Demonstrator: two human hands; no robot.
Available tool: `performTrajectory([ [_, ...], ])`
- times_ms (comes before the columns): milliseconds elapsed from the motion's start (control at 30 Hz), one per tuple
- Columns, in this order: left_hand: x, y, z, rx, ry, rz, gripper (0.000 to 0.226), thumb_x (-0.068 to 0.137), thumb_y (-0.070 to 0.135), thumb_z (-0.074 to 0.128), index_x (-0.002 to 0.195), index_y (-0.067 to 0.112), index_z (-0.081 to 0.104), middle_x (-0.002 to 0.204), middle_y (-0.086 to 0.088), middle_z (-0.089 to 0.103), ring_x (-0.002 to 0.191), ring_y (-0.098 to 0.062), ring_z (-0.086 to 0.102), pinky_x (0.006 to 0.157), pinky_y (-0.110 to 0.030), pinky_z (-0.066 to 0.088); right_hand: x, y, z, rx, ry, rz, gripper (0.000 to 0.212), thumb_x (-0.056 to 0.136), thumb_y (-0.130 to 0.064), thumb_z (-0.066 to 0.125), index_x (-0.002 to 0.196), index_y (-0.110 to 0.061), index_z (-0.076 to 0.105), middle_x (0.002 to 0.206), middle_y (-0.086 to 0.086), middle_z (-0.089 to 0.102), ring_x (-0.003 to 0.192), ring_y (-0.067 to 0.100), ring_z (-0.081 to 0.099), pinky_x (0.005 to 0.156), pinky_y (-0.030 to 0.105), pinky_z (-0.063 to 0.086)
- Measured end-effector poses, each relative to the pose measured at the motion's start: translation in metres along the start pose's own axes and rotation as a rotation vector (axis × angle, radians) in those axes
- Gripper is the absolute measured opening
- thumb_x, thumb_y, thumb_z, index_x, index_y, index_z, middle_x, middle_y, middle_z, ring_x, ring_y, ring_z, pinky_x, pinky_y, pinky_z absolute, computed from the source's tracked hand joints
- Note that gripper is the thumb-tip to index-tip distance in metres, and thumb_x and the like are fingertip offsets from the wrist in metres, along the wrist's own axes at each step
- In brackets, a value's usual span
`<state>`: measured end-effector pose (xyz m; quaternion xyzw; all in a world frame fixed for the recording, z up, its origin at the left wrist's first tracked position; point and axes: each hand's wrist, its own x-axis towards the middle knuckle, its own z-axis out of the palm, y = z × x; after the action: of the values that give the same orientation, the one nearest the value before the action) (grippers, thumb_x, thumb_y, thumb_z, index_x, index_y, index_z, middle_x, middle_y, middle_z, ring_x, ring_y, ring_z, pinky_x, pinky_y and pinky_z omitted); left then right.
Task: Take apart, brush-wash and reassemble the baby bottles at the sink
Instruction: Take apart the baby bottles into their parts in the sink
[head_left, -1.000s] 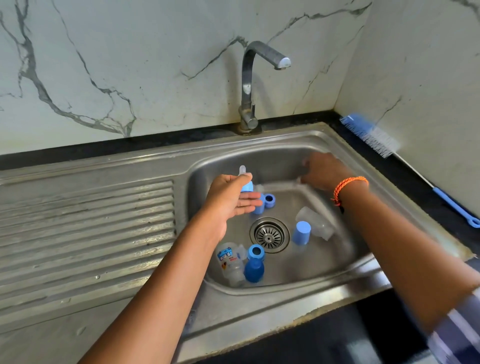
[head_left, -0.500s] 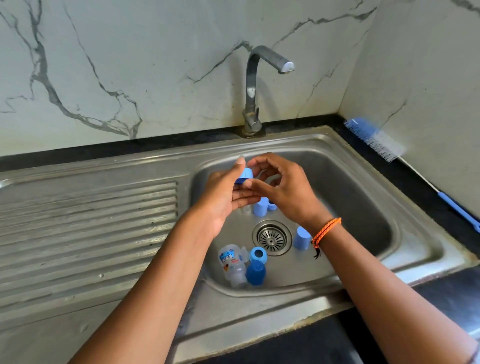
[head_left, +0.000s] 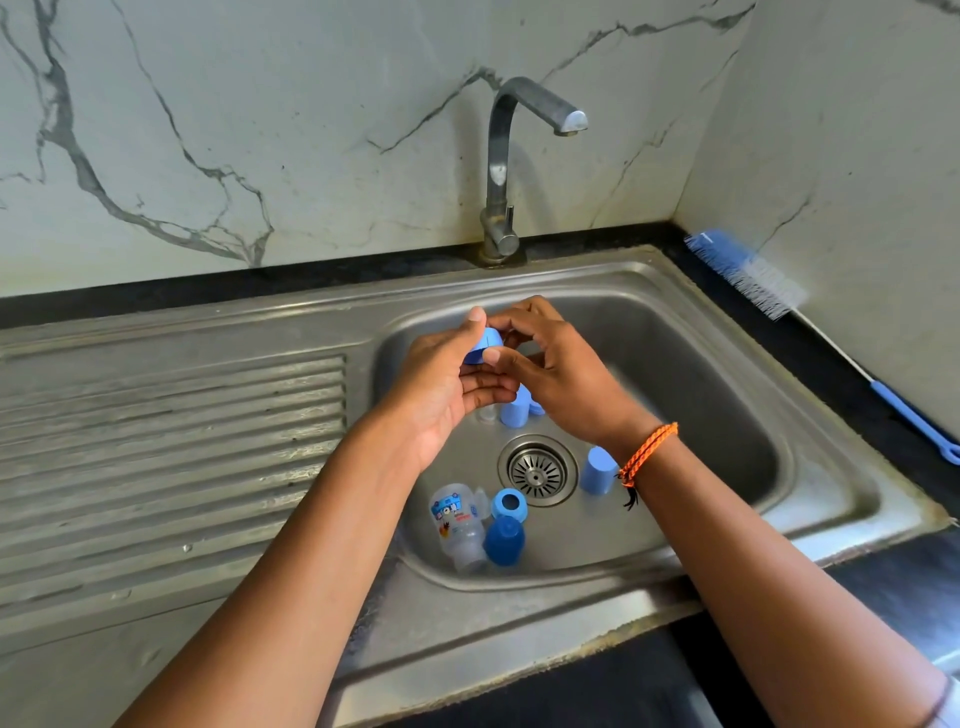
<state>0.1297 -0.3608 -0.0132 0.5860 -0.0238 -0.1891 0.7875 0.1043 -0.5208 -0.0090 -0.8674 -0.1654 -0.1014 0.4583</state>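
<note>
Centrally, a steel sink (head_left: 810, 483) was seen, with a clear bottle (head_left: 457, 525) laid near its front wall. Above the basin, a blue collar (head_left: 485, 344) was pinched by the left hand (head_left: 447, 384) and right hand (head_left: 558, 374), fingers curled round it.

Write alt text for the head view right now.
Both hands, left hand and right hand, grip a blue bottle ring over the steel sink. Loose blue caps and a clear bottle lie around the drain; a bottle brush rests on the counter.
</note>
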Motion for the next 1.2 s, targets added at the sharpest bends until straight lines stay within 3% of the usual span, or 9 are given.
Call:
performTrajectory([
  [133, -0.002, -0.002, 0.003, -0.008, 0.004, -0.026, 0.040, 0.107, 0.042, 0.054, 0.110, 0.006, 0.070, 0.071, -0.006, 0.060, 0.060, -0.020, 0.056, 0.059, -0.032, 0.052, 0.000, -0.002, -0.005, -0.016, -0.055, 0.028, 0.018, 0.101, -0.018, 0.068, 0.117, -0.009, 0.071, 0.114, 0.013, 0.055, 0.104, 0.025, 0.060, 0.093, 0.041, 0.053],
  [267, -0.002, -0.003, 0.002, 0.022, -0.038, -0.043, 0.047, 0.108, 0.043, 0.053, 0.119, 0.000, 0.067, 0.069, -0.005, 0.056, 0.058, -0.020, 0.052, 0.054, -0.031, 0.049, 0.002, -0.003, -0.014, 0.017, -0.114, 0.045, 0.017, 0.099, -0.015, 0.071, 0.112, -0.005, 0.072, 0.116, 0.018, 0.055, 0.105, 0.030, 0.058, 0.097, 0.047, 0.049],
  [333, -0.002, -0.004, 0.002, 0.061, -0.086, -0.042, 0.043, 0.108, 0.043, 0.053, 0.111, 0.004, 0.068, 0.067, -0.005, 0.056, 0.057, -0.021, 0.052, 0.052, -0.031, 0.048, 0.001, -0.001, -0.020, 0.063, -0.161, 0.054, 0.016, 0.097, -0.011, 0.073, 0.108, 0.001, 0.073, 0.117, 0.022, 0.056, 0.111, 0.033, 0.056, 0.100, 0.051, 0.048],
  [467, -0.002, -0.007, 0.001, 0.253, -0.126, -0.006, 0.042, 0.108, 0.047, 0.051, 0.102, 0.010, 0.071, 0.064, -0.005, 0.056, 0.056, -0.021, 0.053, 0.054, -0.032, 0.047, -0.005, 0.001, -0.022, 0.125, -0.232, 0.083, 0.010, 0.095, -0.010, 0.075, 0.100, -0.002, 0.078, 0.118, 0.023, 0.060, 0.121, 0.029, 0.053, 0.105, 0.042, 0.049],
  [567, -0.002, -0.007, 0.002, 0.308, -0.085, 0.007, 0.051, 0.106, 0.057, 0.049, 0.097, 0.012, 0.070, 0.062, -0.002, 0.052, 0.052, -0.017, 0.048, 0.051, -0.030, 0.045, -0.006, 0.001, -0.019, 0.149, -0.186, 0.078, 0.011, 0.095, -0.013, 0.076, 0.100, -0.004, 0.079, 0.109, 0.023, 0.068, 0.114, 0.029, 0.054, 0.097, 0.036, 0.047],
  [733, -0.001, -0.005, 0.002, 0.251, -0.004, -0.011, 0.058, 0.101, 0.070, 0.041, 0.094, 0.018, 0.067, 0.064, 0.004, 0.044, 0.050, -0.011, 0.036, 0.046, -0.028, 0.039, -0.005, -0.002, -0.012, 0.223, -0.030, 0.097, 0.020, 0.095, -0.014, 0.077, 0.111, -0.002, 0.075, 0.105, 0.012, 0.077, 0.101, 0.028, 0.073, 0.100, 0.046, 0.056],
  [967, -0.002, -0.006, 0.003, 0.224, -0.055, -0.034, 0.059, 0.102, 0.071, 0.036, 0.121, 0.029, 0.072, 0.065, 0.006, 0.036, 0.052, -0.010, 0.028, 0.049, -0.028, 0.031, -0.004, 0.004, -0.014, 0.332, 0.013, 0.132, 0.025, 0.090, -0.003, 0.079, 0.099, 0.015, 0.063, 0.104, 0.025, 0.075, 0.094, 0.030, 0.073, 0.093, 0.044, 0.057],
  [1100, -0.003, -0.007, 0.001, 0.245, -0.033, -0.062, 0.046, 0.105, 0.063, 0.043, 0.106, 0.021, 0.062, 0.064, 0.008, 0.036, 0.050, -0.009, 0.028, 0.050, -0.029, 0.029, -0.004, 0.010, -0.022, 0.353, 0.069, 0.156, 0.034, 0.089, -0.007, 0.081, 0.092, 0.016, 0.057, 0.098, 0.042, 0.063, 0.086, 0.041, 0.065, 0.084, 0.057, 0.052],
  [1200, -0.003, -0.010, 0.003, 0.262, -0.079, -0.054, 0.044, 0.109, 0.053, 0.045, 0.099, 0.016, 0.065, 0.067, 0.005, 0.038, 0.051, -0.011, 0.031, 0.050, -0.028, 0.033, -0.006, 0.020, -0.027, 0.351, 0.136, 0.175, 0.037, 0.089, -0.010, 0.084, 0.096, 0.014, 0.057, 0.099, 0.033, 0.070, 0.095, 0.042, 0.074, 0.090, 0.056, 0.056],
])
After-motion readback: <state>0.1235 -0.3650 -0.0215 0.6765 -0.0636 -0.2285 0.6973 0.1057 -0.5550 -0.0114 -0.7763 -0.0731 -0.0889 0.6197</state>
